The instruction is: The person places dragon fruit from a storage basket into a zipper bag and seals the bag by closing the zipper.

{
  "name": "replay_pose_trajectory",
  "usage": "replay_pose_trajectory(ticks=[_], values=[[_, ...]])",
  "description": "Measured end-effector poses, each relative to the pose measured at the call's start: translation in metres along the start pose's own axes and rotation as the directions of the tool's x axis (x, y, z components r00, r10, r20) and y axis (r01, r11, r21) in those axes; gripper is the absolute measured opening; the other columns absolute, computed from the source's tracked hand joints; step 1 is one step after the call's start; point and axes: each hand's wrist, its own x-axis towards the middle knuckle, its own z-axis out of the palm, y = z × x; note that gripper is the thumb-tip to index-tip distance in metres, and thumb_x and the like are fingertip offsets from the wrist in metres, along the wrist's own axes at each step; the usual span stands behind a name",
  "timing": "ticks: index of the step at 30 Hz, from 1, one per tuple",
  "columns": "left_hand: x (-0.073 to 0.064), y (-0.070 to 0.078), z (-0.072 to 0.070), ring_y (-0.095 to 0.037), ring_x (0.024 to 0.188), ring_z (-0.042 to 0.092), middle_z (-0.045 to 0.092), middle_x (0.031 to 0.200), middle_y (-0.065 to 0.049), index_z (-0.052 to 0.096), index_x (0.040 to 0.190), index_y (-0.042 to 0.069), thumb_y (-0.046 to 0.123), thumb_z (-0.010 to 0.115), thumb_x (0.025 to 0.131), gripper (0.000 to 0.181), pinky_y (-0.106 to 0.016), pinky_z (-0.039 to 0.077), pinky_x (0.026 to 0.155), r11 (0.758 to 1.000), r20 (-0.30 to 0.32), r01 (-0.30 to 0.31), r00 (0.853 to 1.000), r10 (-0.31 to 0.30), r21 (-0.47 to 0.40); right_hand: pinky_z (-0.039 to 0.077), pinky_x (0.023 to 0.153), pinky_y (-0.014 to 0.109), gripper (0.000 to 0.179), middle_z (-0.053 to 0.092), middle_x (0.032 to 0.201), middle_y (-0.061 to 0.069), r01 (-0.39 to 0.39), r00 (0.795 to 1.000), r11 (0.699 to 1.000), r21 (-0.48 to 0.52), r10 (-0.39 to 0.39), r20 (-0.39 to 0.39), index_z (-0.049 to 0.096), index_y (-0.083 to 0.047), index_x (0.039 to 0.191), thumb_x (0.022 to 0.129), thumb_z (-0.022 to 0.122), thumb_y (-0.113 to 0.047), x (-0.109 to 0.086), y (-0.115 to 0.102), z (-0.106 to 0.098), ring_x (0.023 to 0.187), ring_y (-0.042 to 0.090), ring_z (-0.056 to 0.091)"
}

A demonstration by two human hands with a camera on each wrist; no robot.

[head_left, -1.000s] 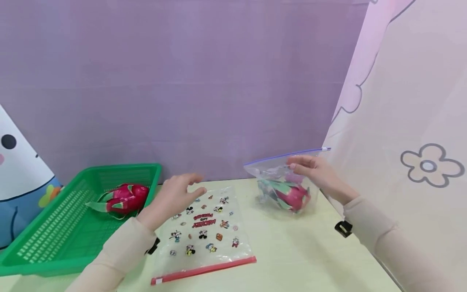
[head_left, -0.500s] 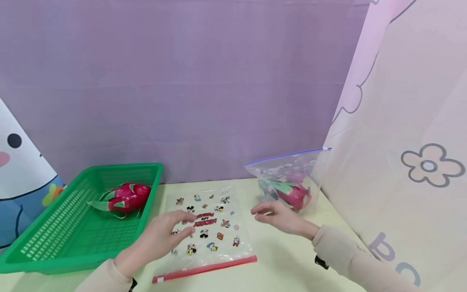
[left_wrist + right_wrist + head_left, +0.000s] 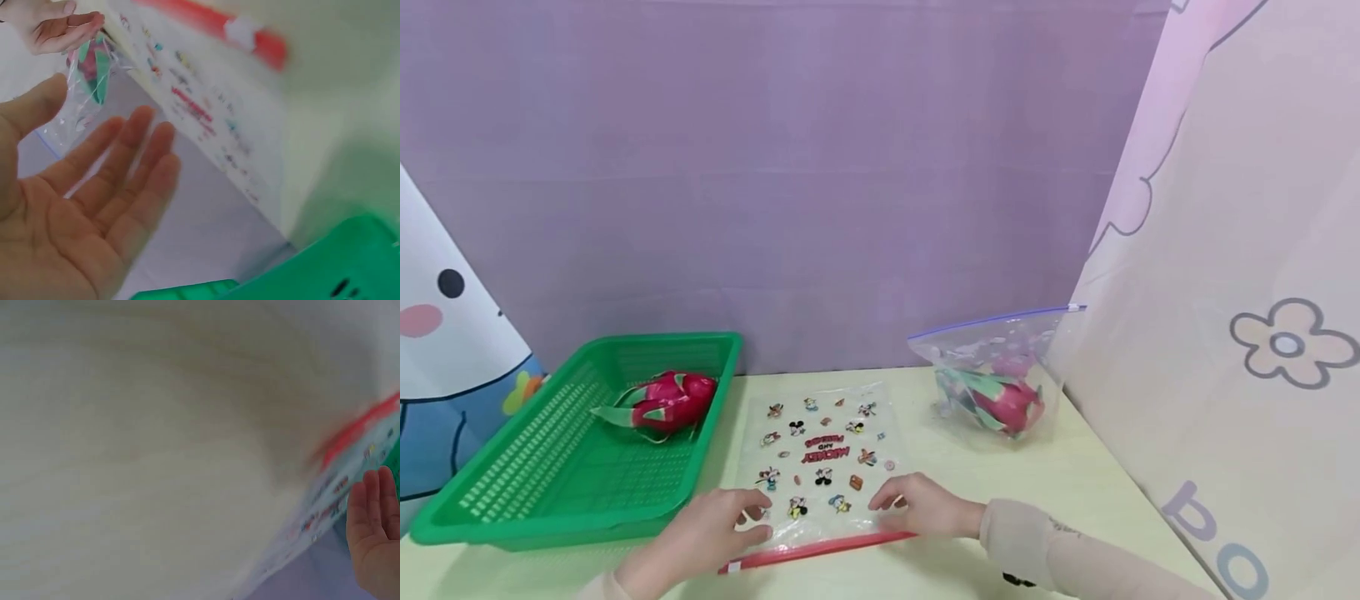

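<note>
A clear zipper bag (image 3: 827,417) printed with cartoon figures lies flat on the table, its red slider strip (image 3: 820,550) nearest the person. At the strip's left end is the left hand (image 3: 703,533), thumb and fingers spread apart with nothing between them; the left wrist view shows its bare palm (image 3: 81,219). Over the right end of the strip hovers the right hand (image 3: 925,507), fingers loosely bent; whether it touches the bag cannot be told. In the right wrist view that hand (image 3: 378,544) shows extended fingers beside the bag (image 3: 328,503).
A green basket (image 3: 572,521) at left contains a dragon fruit (image 3: 673,402). At back right stands a clear bag (image 3: 977,346) with a blue zipper strip and a dragon fruit (image 3: 1011,406) inside. A purple cloth (image 3: 820,183) backs the table; a printed cloth (image 3: 1210,250) hangs at right.
The right hand has left the blue-zipper bag and come down and left to the red strip. The left hand has come down toward the strip's left end. The bags stay in place.
</note>
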Motion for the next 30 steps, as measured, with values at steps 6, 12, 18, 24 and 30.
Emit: replay_pose_trajectory(ticks=[6,12,18,24,30], values=[[-0.005,-0.015,0.008,-0.005,0.077,0.055,0.064,0.090,0.005,0.065,0.105,0.007,0.031,0.067,0.082,0.033,-0.028,0.050,0.067,0.967,0.121,-0.236,0.961,0.247,-0.098,0.048,0.074,0.016,0.025,0.067,0.094,-0.004,0.055,0.998,0.996,-0.068,-0.052,0.048,0.068,-0.008,0.100,0.077,0.073,-0.017,0.007,0.002,0.020,0.082,-0.001,0.058],[-0.008,-0.019,0.013,-0.005,0.077,0.055,0.065,0.091,0.006,0.065,0.108,0.009,0.033,0.067,0.081,0.035,-0.035,0.052,0.072,0.972,0.173,-0.190,0.962,0.212,-0.137,0.041,0.068,0.012,0.027,0.060,0.084,-0.012,0.085,0.996,0.967,-0.242,-0.075,0.050,0.069,-0.013,0.100,0.075,0.075,-0.023,0.014,0.001,0.027,0.072,-0.004,0.049],[-0.010,-0.019,0.015,-0.009,0.079,0.054,0.064,0.093,0.006,0.065,0.109,0.009,0.033,0.068,0.081,0.037,-0.039,0.052,0.074,0.973,0.179,-0.156,0.966,0.186,-0.170,0.039,0.069,0.012,0.018,0.056,0.082,-0.016,0.072,0.997,0.952,-0.296,-0.063,0.039,0.070,-0.016,0.096,0.079,0.071,-0.024,0.015,0.001,0.030,0.072,-0.005,0.046],[-0.012,-0.021,0.016,-0.006,0.077,0.054,0.064,0.092,0.007,0.065,0.107,0.008,0.031,0.068,0.081,0.035,-0.035,0.052,0.073,0.972,0.167,-0.157,0.968,0.186,-0.175,0.039,0.069,0.011,0.014,0.056,0.079,-0.016,0.103,0.995,0.948,-0.300,-0.097,0.037,0.071,-0.017,0.093,0.080,0.069,-0.023,0.015,0.003,0.030,0.070,-0.007,0.046],[-0.012,-0.022,0.017,-0.005,0.076,0.053,0.064,0.092,0.007,0.065,0.107,0.008,0.030,0.068,0.081,0.034,-0.032,0.052,0.071,0.968,0.137,-0.195,0.967,0.217,-0.157,0.037,0.070,0.011,0.010,0.059,0.077,-0.017,0.155,0.988,0.918,-0.364,-0.145,0.055,0.073,-0.019,0.090,0.083,0.067,-0.023,0.016,0.003,0.027,0.069,-0.008,0.047]])
